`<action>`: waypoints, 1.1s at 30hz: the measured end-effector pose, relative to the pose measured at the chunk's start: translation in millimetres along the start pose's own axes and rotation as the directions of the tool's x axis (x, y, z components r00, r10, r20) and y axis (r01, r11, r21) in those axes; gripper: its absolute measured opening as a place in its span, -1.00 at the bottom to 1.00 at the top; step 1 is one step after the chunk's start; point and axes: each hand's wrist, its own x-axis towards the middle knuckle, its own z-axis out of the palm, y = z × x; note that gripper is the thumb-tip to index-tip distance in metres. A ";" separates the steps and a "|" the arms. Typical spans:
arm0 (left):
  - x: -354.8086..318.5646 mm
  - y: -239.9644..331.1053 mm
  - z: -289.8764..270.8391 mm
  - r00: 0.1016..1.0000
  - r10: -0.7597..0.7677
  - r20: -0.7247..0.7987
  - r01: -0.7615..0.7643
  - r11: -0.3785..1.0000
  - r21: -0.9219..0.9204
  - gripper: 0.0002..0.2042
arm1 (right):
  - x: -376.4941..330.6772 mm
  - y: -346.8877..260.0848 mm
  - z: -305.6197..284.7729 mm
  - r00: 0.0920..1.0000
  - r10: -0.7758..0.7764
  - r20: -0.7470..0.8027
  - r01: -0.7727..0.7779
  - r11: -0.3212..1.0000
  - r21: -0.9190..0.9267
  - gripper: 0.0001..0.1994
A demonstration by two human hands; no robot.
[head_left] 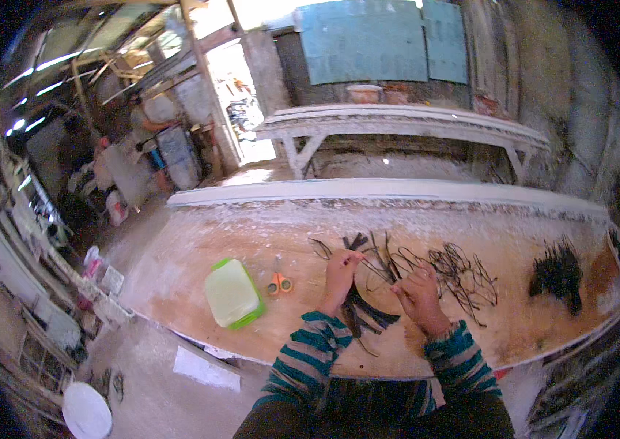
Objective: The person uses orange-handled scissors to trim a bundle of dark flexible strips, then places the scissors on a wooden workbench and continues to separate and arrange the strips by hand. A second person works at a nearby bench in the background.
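Observation:
My left hand is closed in a pinch over the table, with a thin dark cord running from its fingertips toward the right. Close by, my right hand has its fingers closed on a dark strip that sticks up past them. Flat black strips fan out below and between my hands, some passing under the left one. Right of my right hand lies a loose tangle of black cord. Orange-handled scissors rest left of my left hand, beside a green-rimmed plastic container.
A dark bundle of strips lies near the right end of the wooden table. Beyond the table's raised white far edge stands a long white bench with pots. A white round object is on the floor at lower left.

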 end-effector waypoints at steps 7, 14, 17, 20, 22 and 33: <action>2.7 -5.3 7.1 0.971 0.223 -0.086 -0.223 0.975 0.005 -0.84 | -2.9 54.5 -4.9 0.942 0.301 -0.149 -0.328 0.918 -0.223 -0.85; 0.6 1.4 6.6 0.972 0.204 -0.120 -0.202 0.979 0.029 -0.87 | -9.5 86.6 -18.3 0.806 0.474 -0.356 -0.586 0.725 -0.361 -0.90; 2.0 -1.6 7.9 0.962 0.233 -0.143 -0.236 0.972 -0.001 -0.87 | -5.3 80.7 -21.7 0.791 0.532 -0.303 -0.612 0.704 -0.360 -0.89; 1.4 -1.5 8.0 0.954 0.265 -0.142 -0.266 0.964 0.012 -0.86 | -0.9 66.4 -18.9 0.839 0.418 -0.349 -0.543 0.683 -0.488 -0.85; 1.3 -0.3 8.9 0.957 0.261 -0.126 -0.260 0.965 0.028 -0.86 | -0.4 63.6 -16.4 0.868 0.332 -0.369 -0.492 0.677 -0.548 -0.84; -7.9 2.8 18.6 0.974 0.229 0.004 -0.229 0.973 0.023 -0.84 | -12.3 40.8 -3.6 0.727 0.449 0.520 -0.398 0.892 -0.214 -0.84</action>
